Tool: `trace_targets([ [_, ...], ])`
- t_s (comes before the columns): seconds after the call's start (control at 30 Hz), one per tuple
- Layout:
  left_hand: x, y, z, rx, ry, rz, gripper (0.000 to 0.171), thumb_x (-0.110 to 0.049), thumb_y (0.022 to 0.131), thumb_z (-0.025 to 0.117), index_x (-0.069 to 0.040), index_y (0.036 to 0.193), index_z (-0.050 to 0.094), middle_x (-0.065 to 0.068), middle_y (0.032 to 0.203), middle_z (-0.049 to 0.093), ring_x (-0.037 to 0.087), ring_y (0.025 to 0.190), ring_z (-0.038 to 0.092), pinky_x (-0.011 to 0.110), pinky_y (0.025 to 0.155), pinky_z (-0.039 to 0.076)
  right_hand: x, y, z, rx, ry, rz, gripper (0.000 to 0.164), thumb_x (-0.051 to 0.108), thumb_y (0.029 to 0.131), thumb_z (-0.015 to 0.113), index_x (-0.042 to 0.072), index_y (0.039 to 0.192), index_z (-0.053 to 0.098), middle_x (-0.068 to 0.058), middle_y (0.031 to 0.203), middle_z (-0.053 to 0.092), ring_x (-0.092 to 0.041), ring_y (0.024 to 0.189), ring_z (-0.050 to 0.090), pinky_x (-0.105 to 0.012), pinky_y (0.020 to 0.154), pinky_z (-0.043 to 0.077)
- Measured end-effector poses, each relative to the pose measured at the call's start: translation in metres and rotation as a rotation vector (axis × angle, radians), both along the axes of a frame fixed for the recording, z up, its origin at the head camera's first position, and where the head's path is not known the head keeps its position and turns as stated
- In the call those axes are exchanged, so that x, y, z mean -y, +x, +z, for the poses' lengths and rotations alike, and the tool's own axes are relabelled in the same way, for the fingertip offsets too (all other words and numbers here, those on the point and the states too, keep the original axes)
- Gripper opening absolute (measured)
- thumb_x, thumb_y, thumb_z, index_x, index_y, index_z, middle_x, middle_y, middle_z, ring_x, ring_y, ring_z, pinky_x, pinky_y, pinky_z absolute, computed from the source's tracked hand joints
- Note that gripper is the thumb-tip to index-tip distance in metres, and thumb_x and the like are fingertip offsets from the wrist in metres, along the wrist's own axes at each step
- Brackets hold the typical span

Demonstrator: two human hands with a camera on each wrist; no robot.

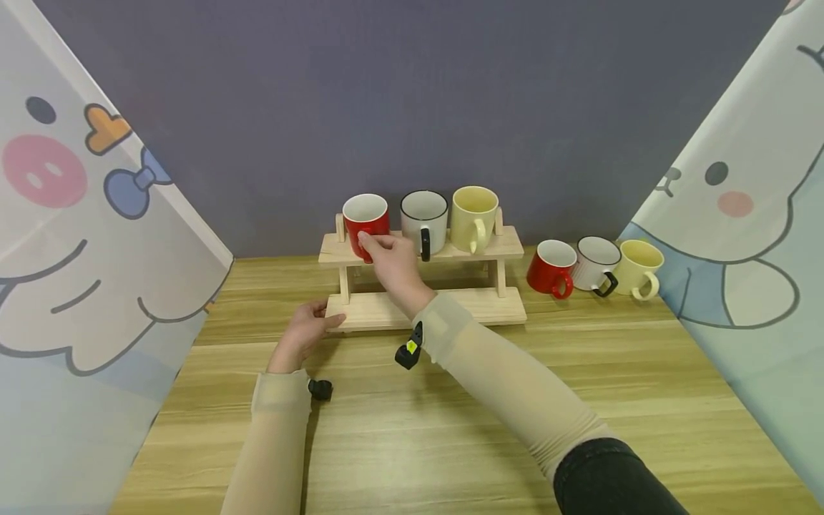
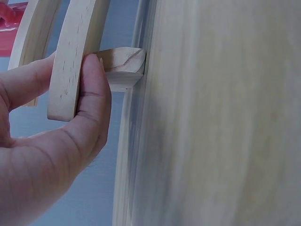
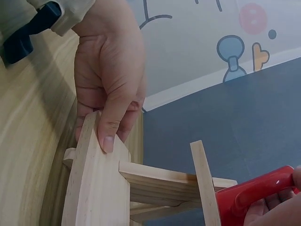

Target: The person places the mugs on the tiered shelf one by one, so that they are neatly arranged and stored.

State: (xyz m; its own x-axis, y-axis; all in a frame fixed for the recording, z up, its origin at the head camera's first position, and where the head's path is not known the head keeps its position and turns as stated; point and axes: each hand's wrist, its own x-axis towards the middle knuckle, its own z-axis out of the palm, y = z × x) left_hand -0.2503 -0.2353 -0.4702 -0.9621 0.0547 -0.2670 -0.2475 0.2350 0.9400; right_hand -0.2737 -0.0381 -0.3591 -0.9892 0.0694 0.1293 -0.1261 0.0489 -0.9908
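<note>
A two-tier wooden rack (image 1: 425, 309) stands against the back wall. On its upper shelf, left to right, are a red mug (image 1: 365, 214), a white mug with black rim and handle (image 1: 423, 214) and a yellow mug (image 1: 473, 214). My right hand (image 1: 394, 266) holds the red mug by its handle, which shows in the right wrist view beside the fingers. My left hand (image 1: 305, 330) pinches the left end of the lower shelf. In the left wrist view the thumb and fingers (image 2: 94, 94) lie on either side of that board.
Right of the rack, on the wood-patterned table (image 1: 386, 443), stand a second red mug (image 1: 547, 270), a white mug with black handle (image 1: 595, 261) and a yellow mug (image 1: 634, 265), close together. A grey wall (image 1: 412, 93) rises behind, with cartoon-printed panels (image 1: 64, 250) at both sides.
</note>
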Motion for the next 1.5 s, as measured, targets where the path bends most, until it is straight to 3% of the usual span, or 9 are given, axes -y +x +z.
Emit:
trace_targets([
  [0.3,0.001,0.0,-0.001,0.003,0.021,-0.003,0.07,-0.013,0.101,0.067,0.014,0.152,0.029,0.024,0.131,0.051,0.028,0.11,0.057,0.039,0.093,0.051,-0.005,0.007,-0.005,-0.005,-0.013,0.007,0.032,0.028,0.096,0.076,0.001,0.112,0.077,-0.002,0.103,0.071,-0.017,0.1,0.06,-0.033,0.084,0.052],
  [0.53,0.0,0.0,0.0,0.009,0.028,-0.008,0.07,-0.014,0.101,0.067,0.014,0.152,0.029,0.023,0.131,0.05,0.027,0.108,0.057,0.043,0.095,0.049,-0.017,0.025,-0.01,-0.128,0.021,0.059,0.036,0.024,0.095,0.076,-0.003,0.118,0.073,-0.008,0.111,0.071,-0.019,0.103,0.064,-0.03,0.087,0.053],
  [0.67,0.0,-0.001,0.001,0.013,0.035,-0.006,0.069,-0.014,0.101,0.067,0.014,0.152,0.029,0.023,0.13,0.05,0.027,0.107,0.056,0.046,0.097,0.048,-0.027,0.039,-0.003,-0.174,0.014,0.089,0.037,0.018,0.096,0.075,-0.007,0.122,0.069,-0.014,0.118,0.07,-0.022,0.109,0.064,-0.03,0.091,0.053],
  [0.93,0.001,0.0,0.001,0.025,0.017,-0.011,0.071,-0.015,0.102,0.066,0.013,0.154,0.027,0.023,0.134,0.047,0.03,0.113,0.054,0.045,0.098,0.047,-0.048,0.049,-0.008,-0.142,-0.015,0.163,0.039,0.027,0.096,0.076,-0.002,0.122,0.072,-0.006,0.117,0.07,-0.018,0.108,0.065,-0.032,0.094,0.052],
  [1.2,0.001,0.002,0.003,0.024,0.003,-0.016,0.071,-0.014,0.102,0.066,0.014,0.153,0.025,0.024,0.132,0.046,0.03,0.111,0.054,0.045,0.098,0.047,-0.079,0.063,-0.011,-0.121,-0.082,0.206,0.035,0.016,0.094,0.077,0.0,0.124,0.07,-0.01,0.12,0.07,-0.022,0.108,0.067,-0.034,0.094,0.052],
  [1.5,0.001,0.001,0.003,0.023,0.009,-0.01,0.072,-0.014,0.102,0.066,0.013,0.154,0.025,0.023,0.132,0.046,0.028,0.11,0.054,0.045,0.099,0.046,-0.119,0.07,-0.018,-0.11,-0.002,0.225,0.036,0.012,0.094,0.077,-0.001,0.126,0.07,-0.01,0.118,0.071,-0.023,0.109,0.067,-0.034,0.092,0.053],
])
